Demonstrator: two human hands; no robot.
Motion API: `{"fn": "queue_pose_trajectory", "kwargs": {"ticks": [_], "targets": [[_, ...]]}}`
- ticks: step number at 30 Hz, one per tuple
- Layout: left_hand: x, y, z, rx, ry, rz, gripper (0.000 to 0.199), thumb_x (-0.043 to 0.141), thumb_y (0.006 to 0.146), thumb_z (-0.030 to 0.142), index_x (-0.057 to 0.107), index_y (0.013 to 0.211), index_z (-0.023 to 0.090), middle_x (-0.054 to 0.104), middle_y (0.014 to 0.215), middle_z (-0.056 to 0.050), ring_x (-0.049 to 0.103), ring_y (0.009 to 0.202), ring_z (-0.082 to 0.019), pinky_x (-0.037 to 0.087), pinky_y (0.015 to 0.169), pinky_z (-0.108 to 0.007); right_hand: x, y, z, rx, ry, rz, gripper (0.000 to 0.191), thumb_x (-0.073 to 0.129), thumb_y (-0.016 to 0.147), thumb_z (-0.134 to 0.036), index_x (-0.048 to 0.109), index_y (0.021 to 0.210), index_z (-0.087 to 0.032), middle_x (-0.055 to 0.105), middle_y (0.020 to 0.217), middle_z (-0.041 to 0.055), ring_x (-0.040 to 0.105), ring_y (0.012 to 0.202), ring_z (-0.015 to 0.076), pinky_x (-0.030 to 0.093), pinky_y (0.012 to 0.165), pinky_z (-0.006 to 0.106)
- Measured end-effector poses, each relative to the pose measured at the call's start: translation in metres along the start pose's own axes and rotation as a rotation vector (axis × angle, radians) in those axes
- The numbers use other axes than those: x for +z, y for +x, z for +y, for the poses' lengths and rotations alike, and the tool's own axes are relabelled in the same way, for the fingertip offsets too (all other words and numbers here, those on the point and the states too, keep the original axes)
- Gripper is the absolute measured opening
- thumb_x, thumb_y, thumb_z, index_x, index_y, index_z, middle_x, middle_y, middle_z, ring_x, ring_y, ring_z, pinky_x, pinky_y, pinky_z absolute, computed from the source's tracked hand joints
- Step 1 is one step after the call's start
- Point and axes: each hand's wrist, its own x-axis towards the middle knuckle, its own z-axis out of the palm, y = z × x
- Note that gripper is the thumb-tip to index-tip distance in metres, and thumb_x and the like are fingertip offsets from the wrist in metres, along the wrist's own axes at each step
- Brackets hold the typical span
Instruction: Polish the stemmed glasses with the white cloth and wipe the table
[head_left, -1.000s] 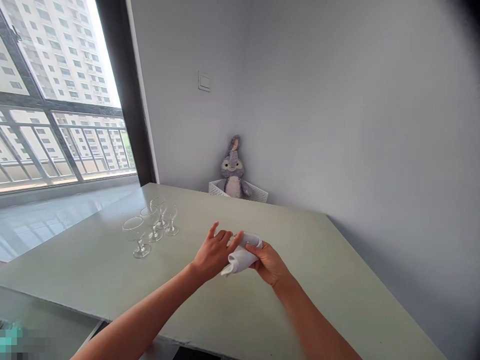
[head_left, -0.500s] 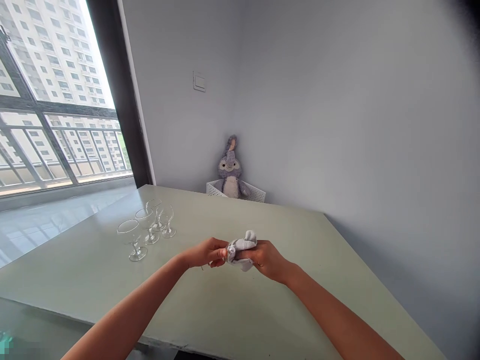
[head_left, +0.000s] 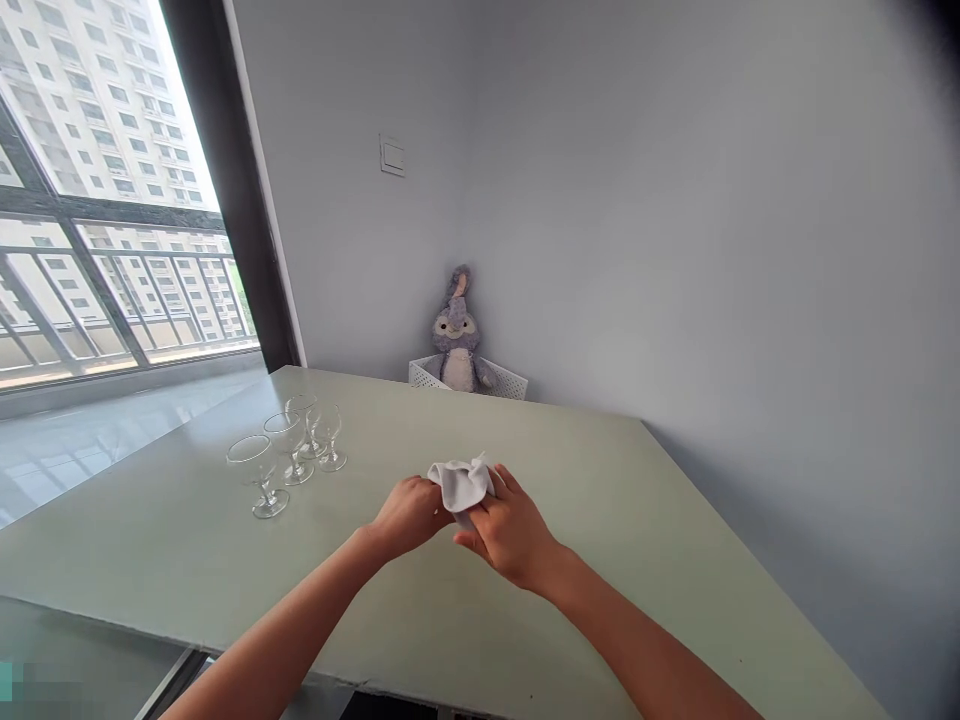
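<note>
Above the middle of the pale green table, a light grey cloth (head_left: 463, 484) is bunched between my two hands. My left hand (head_left: 411, 515) is closed at the cloth's left side; its fingertips are hidden, and what it grips cannot be made out. My right hand (head_left: 512, 525) holds the cloth from the right, with its fingers pressed into the folds and its thumb pointing left below. Several clear stemmed glasses stand upright on the left of the table, the nearest glass (head_left: 253, 462) being closest to my left forearm.
The table (head_left: 600, 560) reaches back to a grey wall. Behind its far edge a plush rabbit (head_left: 456, 335) sits in a white perforated basket (head_left: 510, 383). A window with railings is at the left.
The cloth has shifted slightly left and now spreads wider on top. My left hand has turned, knuckles up, and my right hand has moved left, its fingers less curled. The view has shifted slightly.
</note>
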Motion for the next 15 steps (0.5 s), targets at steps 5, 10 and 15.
{"fn": "queue_pose_trajectory", "kwargs": {"ticks": [5, 10, 15], "targets": [[0.004, -0.007, 0.006, 0.138, 0.056, 0.143, 0.037, 0.045, 0.082, 0.045, 0.051, 0.112, 0.024, 0.064, 0.072, 0.000, 0.057, 0.065, -0.016, 0.034, 0.066, -0.029, 0.001, 0.019, 0.025, 0.358, 0.431, 0.013, 0.033, 0.038, 0.087, -0.038, 0.063, 0.101, -0.021, 0.065, 0.088, 0.0055, 0.056, 0.082, 0.0216, 0.041, 0.070, 0.032], [0.016, -0.003, 0.011, -0.044, 0.013, 0.300, 0.051, 0.041, 0.085, 0.043, 0.033, 0.131, 0.025, 0.063, 0.074, 0.000, 0.056, 0.065, -0.014, 0.034, 0.065, -0.027, 0.021, 0.029, 0.034, 0.731, 1.210, 0.331, 0.037, 0.046, 0.079, -0.050, 0.063, 0.078, -0.017, 0.061, 0.071, 0.0018, 0.055, 0.070, 0.0181, 0.042, 0.063, 0.028], [0.036, 0.009, 0.029, -0.243, -0.209, 0.360, 0.050, 0.040, 0.084, 0.029, 0.029, 0.133, 0.021, 0.058, 0.094, -0.006, 0.054, 0.069, -0.015, 0.039, 0.061, -0.028, 0.054, 0.026, 0.008, 0.915, 1.562, 0.620, 0.047, 0.041, 0.078, -0.060, 0.060, 0.091, -0.019, 0.063, 0.088, 0.0058, 0.058, 0.081, 0.0222, 0.046, 0.065, 0.032]]}}
